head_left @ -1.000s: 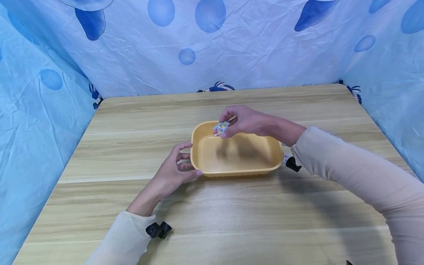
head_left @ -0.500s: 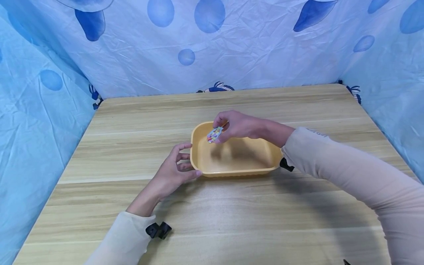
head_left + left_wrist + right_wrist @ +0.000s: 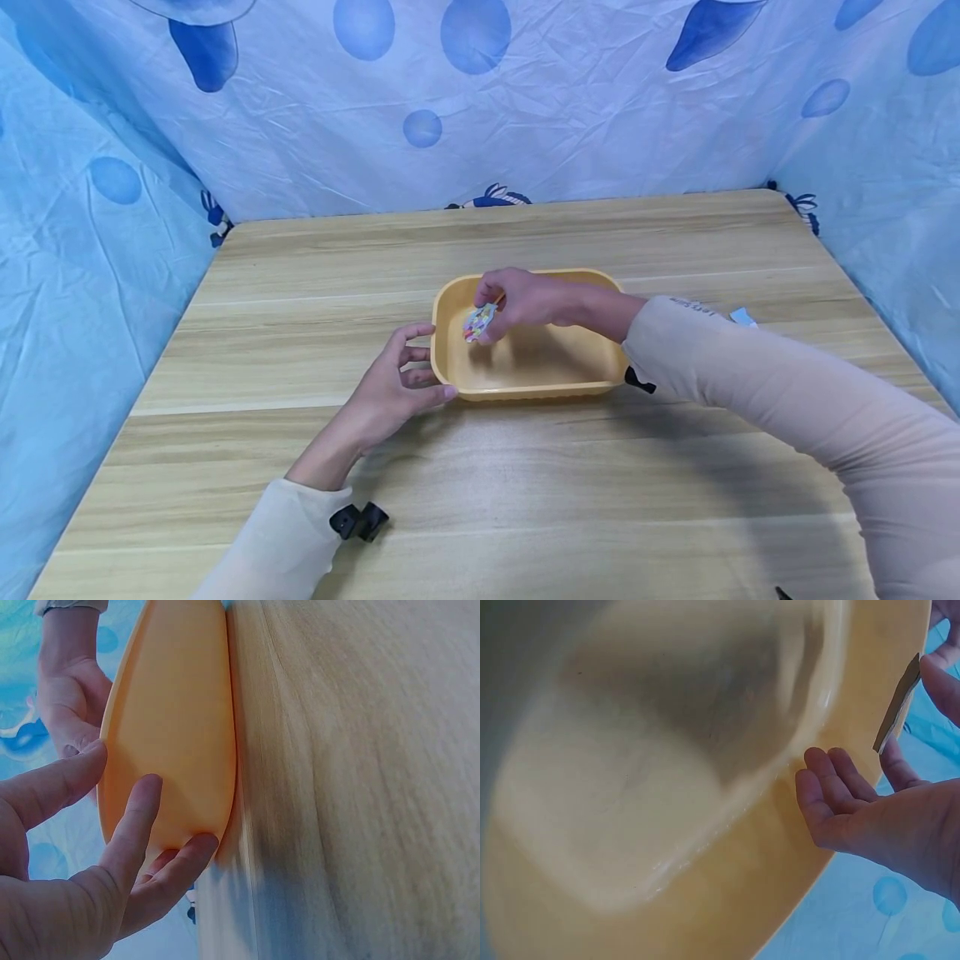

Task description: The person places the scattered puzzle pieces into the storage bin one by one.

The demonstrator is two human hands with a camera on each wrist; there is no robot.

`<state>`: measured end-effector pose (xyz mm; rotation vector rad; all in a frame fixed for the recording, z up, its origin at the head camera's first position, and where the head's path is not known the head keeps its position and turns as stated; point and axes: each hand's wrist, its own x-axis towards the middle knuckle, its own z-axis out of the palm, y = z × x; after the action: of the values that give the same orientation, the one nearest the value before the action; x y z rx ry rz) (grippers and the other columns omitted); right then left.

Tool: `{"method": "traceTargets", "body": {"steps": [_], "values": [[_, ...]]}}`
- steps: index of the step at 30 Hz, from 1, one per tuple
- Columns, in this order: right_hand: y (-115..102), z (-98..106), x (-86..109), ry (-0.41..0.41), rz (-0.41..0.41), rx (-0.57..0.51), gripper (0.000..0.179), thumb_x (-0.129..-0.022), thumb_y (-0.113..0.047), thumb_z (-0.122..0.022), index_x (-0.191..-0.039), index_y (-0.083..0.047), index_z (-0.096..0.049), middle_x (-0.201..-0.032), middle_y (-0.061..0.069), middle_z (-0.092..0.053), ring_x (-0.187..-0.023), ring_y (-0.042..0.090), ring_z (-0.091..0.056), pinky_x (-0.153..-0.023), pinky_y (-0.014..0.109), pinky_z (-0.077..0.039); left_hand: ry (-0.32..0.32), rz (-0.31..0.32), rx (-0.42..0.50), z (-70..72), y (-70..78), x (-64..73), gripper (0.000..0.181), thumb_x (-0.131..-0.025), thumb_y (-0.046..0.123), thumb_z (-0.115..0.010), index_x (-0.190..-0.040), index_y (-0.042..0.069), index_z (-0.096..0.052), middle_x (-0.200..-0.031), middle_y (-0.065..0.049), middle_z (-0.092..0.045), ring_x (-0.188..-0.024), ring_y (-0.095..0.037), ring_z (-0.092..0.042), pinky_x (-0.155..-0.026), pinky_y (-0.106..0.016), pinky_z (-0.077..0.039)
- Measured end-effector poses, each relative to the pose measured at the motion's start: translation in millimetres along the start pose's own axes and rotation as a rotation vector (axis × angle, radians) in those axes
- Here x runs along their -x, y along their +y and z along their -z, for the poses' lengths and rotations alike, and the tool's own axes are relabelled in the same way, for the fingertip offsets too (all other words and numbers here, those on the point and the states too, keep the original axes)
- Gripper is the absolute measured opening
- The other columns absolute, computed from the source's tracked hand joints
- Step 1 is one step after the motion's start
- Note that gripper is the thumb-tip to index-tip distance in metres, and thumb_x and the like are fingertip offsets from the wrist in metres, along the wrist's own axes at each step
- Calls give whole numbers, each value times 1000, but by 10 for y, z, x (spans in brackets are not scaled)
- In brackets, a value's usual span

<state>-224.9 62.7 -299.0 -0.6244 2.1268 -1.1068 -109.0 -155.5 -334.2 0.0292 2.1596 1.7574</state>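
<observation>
A yellow-orange plastic basin [image 3: 540,367] stands at the middle of the wooden table [image 3: 525,500]. My right hand [image 3: 487,321] reaches over it from the right and pinches a small colourful card [image 3: 478,322] low inside the basin's left end. In the right wrist view the card [image 3: 898,705] shows edge-on above the basin's inner wall [image 3: 667,772]. My left hand [image 3: 427,367] rests against the basin's near left corner, thumb at the front wall and fingers along the side. In the left wrist view its fingers [image 3: 135,832] lie straight on the basin's outer wall [image 3: 172,727].
Blue patterned cloth [image 3: 480,100] closes off the table at the back, left and right. A small pale scrap [image 3: 742,316] lies on the table to the right of the basin. A black clip [image 3: 360,521] sits at my left wrist.
My right hand has carried the card down and to the left, from above the basin's far rim to inside its left end. The left hand has stayed put.
</observation>
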Motion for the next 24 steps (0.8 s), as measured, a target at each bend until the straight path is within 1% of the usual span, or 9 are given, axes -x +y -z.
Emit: {"method": "traceTargets", "body": {"steps": [4, 8, 11, 16, 18, 20, 24], "values": [[-3, -47, -31, 3, -3, 41, 52, -72, -11, -82, -114, 0, -53, -114, 13, -56, -96, 23, -53, -80, 31, -47, 0, 3, 5, -1, 12, 3, 85, -78, -1, -77, -145, 15, -27, -131, -22, -44, -115, -35, -58, -82, -34, -55], [-9, -89, -64, 23, -16, 101, 53, -72, -13, -82, -115, -1, -54, -115, 12, -56, -97, 22, -52, -83, 30, -46, 2, 9, 4, -3, 26, 4, 85, -78, -1, -77, -145, 16, -28, -131, -22, -44, -116, -35, -57, -83, -35, -55], [-6, -113, -80, 48, -29, 131, 53, -73, -14, -83, -115, 0, -54, -117, 14, -56, -100, 23, -52, -86, 32, -45, 4, 9, 0, -3, 29, 1, 84, -78, -1, -77, -145, 16, -28, -131, -21, -45, -116, -34, -58, -83, -35, -55], [-12, -121, -69, 77, -55, 187, 59, -75, -20, -83, -120, 1, -52, -128, 19, -50, -115, 29, -48, -98, 40, -42, 3, 8, -8, -1, 30, -2, 84, -78, 0, -77, -144, 18, -29, -130, -20, -45, -115, -34, -58, -83, -35, -54], [-19, -107, -55, 83, -60, 203, 61, -75, -22, -83, -122, 1, -51, -131, 19, -48, -120, 30, -45, -101, 41, -40, 2, 9, -9, 0, 30, -3, 84, -78, 0, -78, -144, 17, -29, -130, -20, -45, -115, -34, -58, -84, -35, -54], [-30, -83, -33, 85, -53, 200, 60, -75, -21, -82, -123, 1, -52, -131, 19, -48, -121, 31, -45, -101, 41, -40, 2, 9, -11, 1, 29, -6, 84, -78, 1, -78, -144, 17, -28, -130, -20, -46, -115, -34, -58, -84, -35, -54], [-64, -16, 37, 79, -38, 152, 57, -78, -17, -79, -124, 0, -52, -132, 20, -47, -123, 35, -44, -99, 43, -42, 8, 12, -27, 4, 23, -10, 84, -77, 2, -78, -144, 18, -29, -129, -19, -47, -113, -33, -59, -85, -35, -54]]}}
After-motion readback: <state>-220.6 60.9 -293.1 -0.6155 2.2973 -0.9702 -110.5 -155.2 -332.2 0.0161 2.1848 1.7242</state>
